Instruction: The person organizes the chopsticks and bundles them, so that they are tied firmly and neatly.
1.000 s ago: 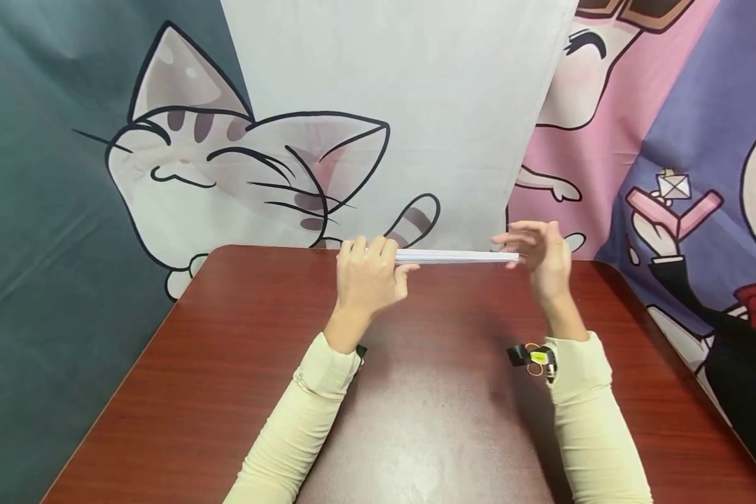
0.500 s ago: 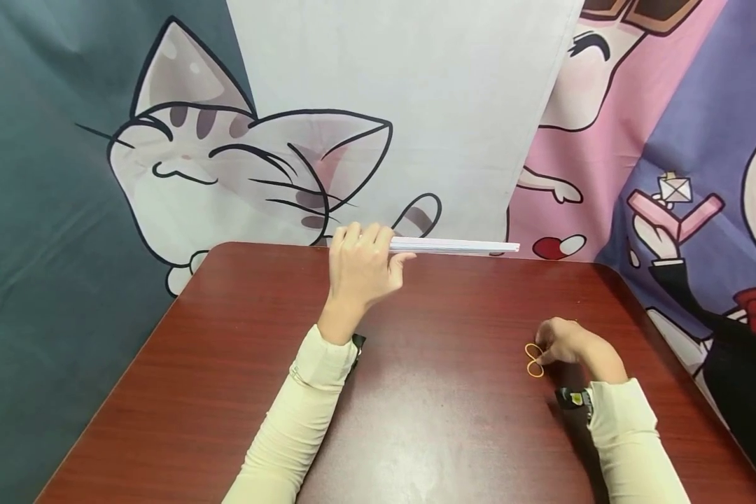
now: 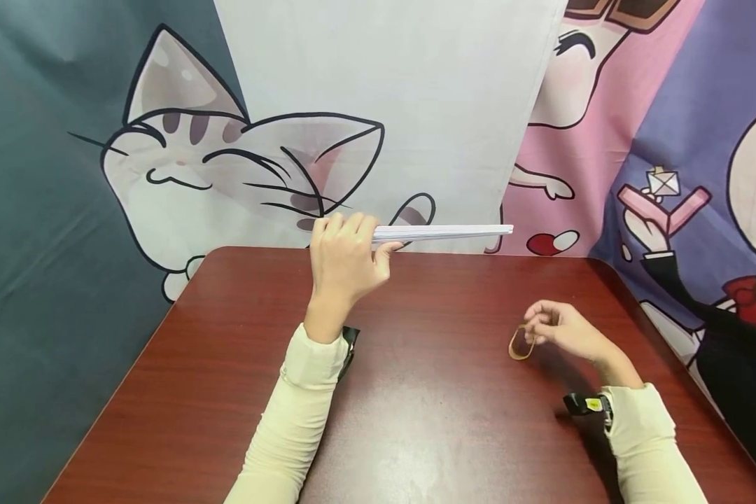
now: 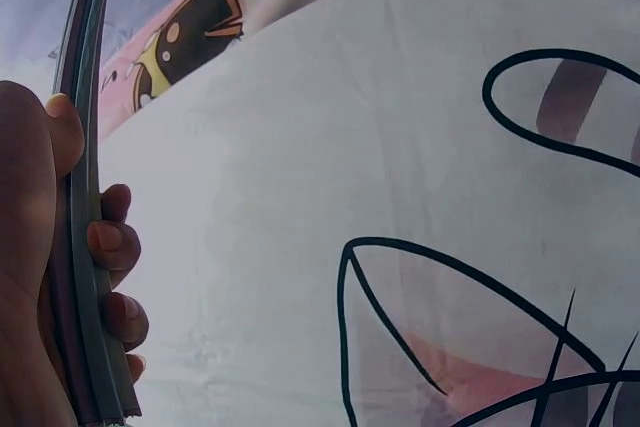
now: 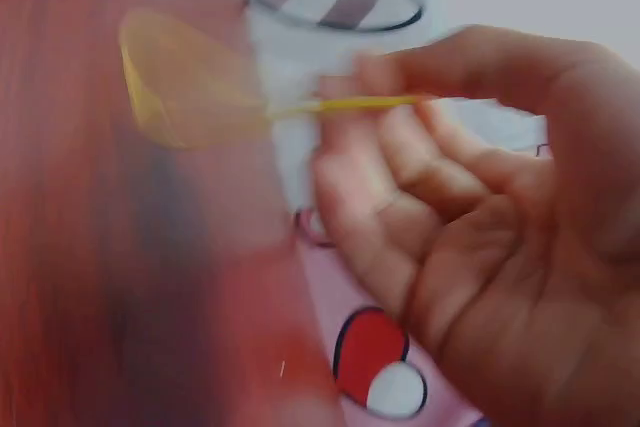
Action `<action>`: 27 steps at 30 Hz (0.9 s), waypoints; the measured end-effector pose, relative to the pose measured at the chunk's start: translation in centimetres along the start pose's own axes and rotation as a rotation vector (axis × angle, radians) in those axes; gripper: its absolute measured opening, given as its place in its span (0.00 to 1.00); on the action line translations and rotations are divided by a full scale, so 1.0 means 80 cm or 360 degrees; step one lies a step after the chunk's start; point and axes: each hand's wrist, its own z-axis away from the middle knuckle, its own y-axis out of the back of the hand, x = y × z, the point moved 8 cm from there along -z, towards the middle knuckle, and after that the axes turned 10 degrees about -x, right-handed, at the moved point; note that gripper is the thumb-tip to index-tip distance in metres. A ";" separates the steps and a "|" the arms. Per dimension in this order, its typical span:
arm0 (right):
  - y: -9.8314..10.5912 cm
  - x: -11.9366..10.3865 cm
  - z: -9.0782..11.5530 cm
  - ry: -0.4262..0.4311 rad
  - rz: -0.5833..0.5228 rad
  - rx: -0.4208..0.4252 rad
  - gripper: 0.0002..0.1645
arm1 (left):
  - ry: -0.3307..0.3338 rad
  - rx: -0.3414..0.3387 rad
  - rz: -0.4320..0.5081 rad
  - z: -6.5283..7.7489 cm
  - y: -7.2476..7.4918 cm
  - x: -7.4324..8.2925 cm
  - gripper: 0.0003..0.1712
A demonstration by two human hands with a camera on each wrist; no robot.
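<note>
A long, slim bundle of white strips (image 3: 444, 232) stretches rightward from my left hand (image 3: 346, 262), held up above the table's far edge. In the left wrist view the bundle (image 4: 88, 237) looks layered, and the fingers curl round it with the thumb along the other side; its material is unclear. My right hand (image 3: 563, 329) is over the right part of the table, pinching a yellow rubber band (image 3: 515, 353). The right wrist view, blurred by motion, shows the rubber band (image 5: 135, 97) dangling as a loop from thumb and fingertips.
The reddish-brown wooden table (image 3: 227, 392) spreads beneath both arms. Behind it hangs a cloth backdrop (image 3: 453, 105) printed with cartoon figures. Each wrist carries a small black camera mount, the right one (image 3: 582, 404) bearing a yellow mark.
My right hand left the bundle's right end, dropped toward the table and now holds the rubber band slightly raised. My left hand has lifted the bundle slightly and drifted left.
</note>
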 end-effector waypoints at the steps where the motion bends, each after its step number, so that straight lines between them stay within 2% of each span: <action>1: 0.000 -0.010 -0.003 0.0101 -0.0184 0.0023 0.05 | 0.0003 0.0008 0.0002 0.001 0.001 0.000 0.26; 3: -0.003 -0.033 -0.008 0.0304 -0.0532 0.0029 0.11 | 0.0005 0.0017 0.0001 0.002 0.003 0.000 0.26; 6: -0.009 -0.077 -0.014 0.0612 -0.0976 -0.0046 0.26 | -0.0004 0.0013 0.0000 0.002 0.003 0.002 0.26; 9: -0.012 -0.123 -0.016 0.0878 -0.1096 -0.0020 0.29 | -0.0014 -0.0004 0.0005 0.002 0.002 0.005 0.26; 11: -0.013 -0.150 -0.020 0.0980 -0.1036 0.0107 0.23 | -0.0021 -0.0017 0.0004 0.002 0.001 0.006 0.26; 14: -0.012 -0.182 -0.029 0.1046 -0.0813 0.0354 0.12 | -0.0026 -0.0023 -0.0002 0.002 0.001 0.006 0.26; 18: -0.014 -0.208 -0.045 0.1049 -0.0548 0.0607 0.11 | -0.0041 -0.0028 0.0007 0.006 -0.001 0.007 0.26; 22: -0.026 -0.220 -0.058 0.0992 -0.0300 0.0676 0.14 | -0.0074 -0.0021 0.0024 0.010 -0.004 0.013 0.25; 27: -0.045 -0.234 -0.071 0.0942 -0.0072 0.0632 0.13 | -0.0096 -0.0004 0.0041 0.011 -0.008 0.020 0.23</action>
